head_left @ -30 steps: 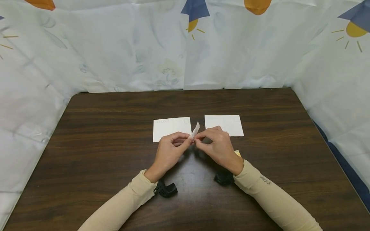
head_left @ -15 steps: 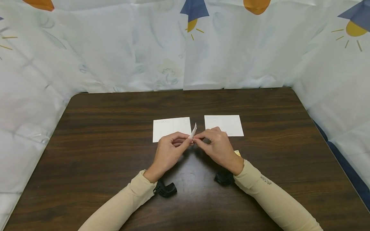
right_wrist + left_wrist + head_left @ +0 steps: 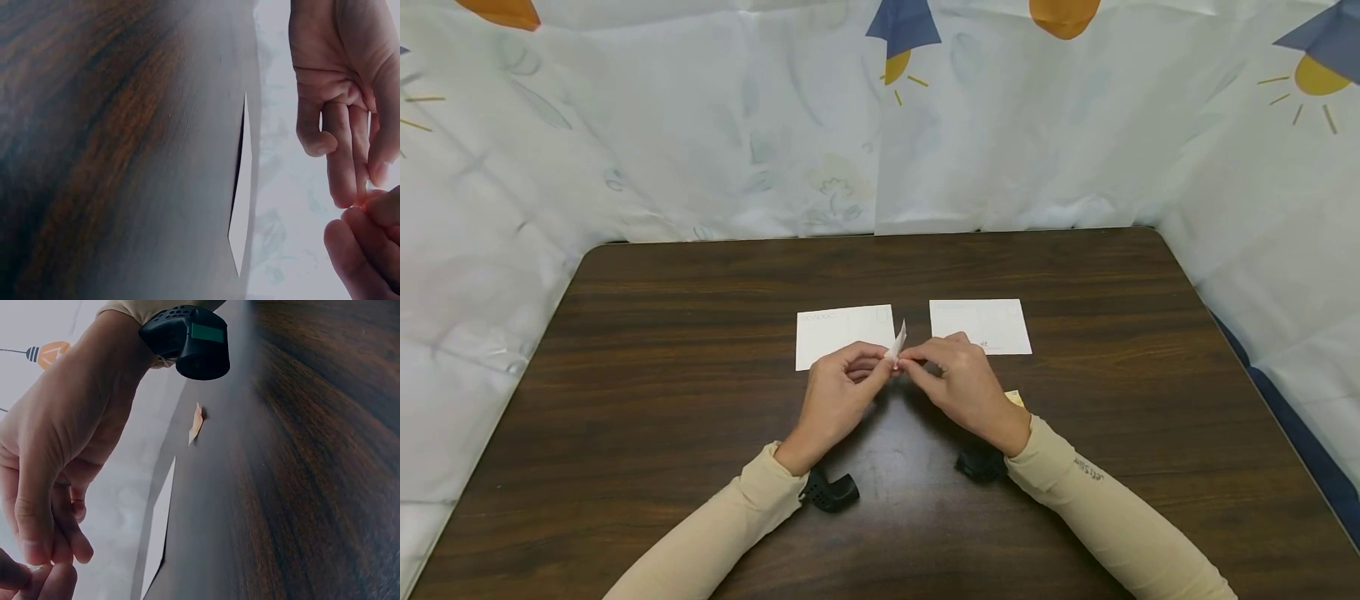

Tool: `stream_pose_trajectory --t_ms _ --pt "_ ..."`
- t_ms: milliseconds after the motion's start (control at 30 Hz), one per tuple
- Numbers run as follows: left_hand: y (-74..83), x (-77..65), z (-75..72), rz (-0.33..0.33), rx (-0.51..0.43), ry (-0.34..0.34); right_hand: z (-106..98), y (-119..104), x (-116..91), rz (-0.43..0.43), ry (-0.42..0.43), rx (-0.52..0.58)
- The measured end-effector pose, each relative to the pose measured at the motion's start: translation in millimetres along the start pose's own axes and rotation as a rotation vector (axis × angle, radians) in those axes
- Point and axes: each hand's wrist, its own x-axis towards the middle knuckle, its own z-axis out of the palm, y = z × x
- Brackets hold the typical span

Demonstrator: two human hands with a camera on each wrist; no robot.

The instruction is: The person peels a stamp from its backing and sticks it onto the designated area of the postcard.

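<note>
My left hand (image 3: 838,400) and right hand (image 3: 964,385) meet over the middle of the table, fingertips almost together. Between thumb and fingers the left hand pinches a small white slip of paper (image 3: 898,339), which stands up from the fingertips. The right thumb and forefinger pinch at its lower end; that spot is mostly covered by the fingers in both wrist views. Just beyond the left hand lies a white postcard (image 3: 831,329) with faint printed lines. Behind the right hand is a second postcard (image 3: 981,319), partly covered by the knuckles.
A small yellowish paper piece (image 3: 1015,397) lies by the right wrist, and shows beyond the hands in the left wrist view. Black wrist cameras hang under both cuffs, the left camera (image 3: 831,492) plainly visible. The dark wooden table (image 3: 662,375) ends at a white printed curtain (image 3: 737,125).
The slip of paper has turned more edge-on and shifted slightly left with the fingertips. Both hands otherwise keep nearly the same place; the postcards lie as before.
</note>
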Motion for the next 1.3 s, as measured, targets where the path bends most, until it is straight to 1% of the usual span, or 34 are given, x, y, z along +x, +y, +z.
stream_pose_trajectory --t_ms 133,233,400,533,767,933,1133,1300 --pt "-0.3 -1.2 0.6 0.020 0.041 0.006 1.0 -0.1 -0.7 -0.043 0.022 -0.028" --pt "-0.4 -1.7 1.2 0.031 0.060 0.003 2.2 0.2 -1.5 -0.099 0.052 -0.059" --pt "0.0 -1.9 2.2 0.021 0.065 0.003 5.6 1.2 -1.9 -0.179 0.111 -0.103" --pt "0.0 -2.0 2.2 0.017 0.055 0.002 5.8 2.2 -0.9 -0.200 0.124 -0.105" --pt "-0.9 -1.5 0.3 0.014 0.034 -0.012 2.1 4.0 0.3 -0.200 0.078 -0.079" --pt "-0.6 -0.9 -0.5 -0.003 0.030 -0.032 -0.4 3.1 1.5 -0.237 0.062 -0.121" --pt "-0.9 -0.8 -0.2 -0.011 0.016 -0.056 0.6 4.3 1.2 -0.315 0.104 -0.229" --pt "0.0 -0.8 -0.1 -0.014 0.004 -0.061 1.1 7.7 0.7 -0.327 0.133 -0.231"
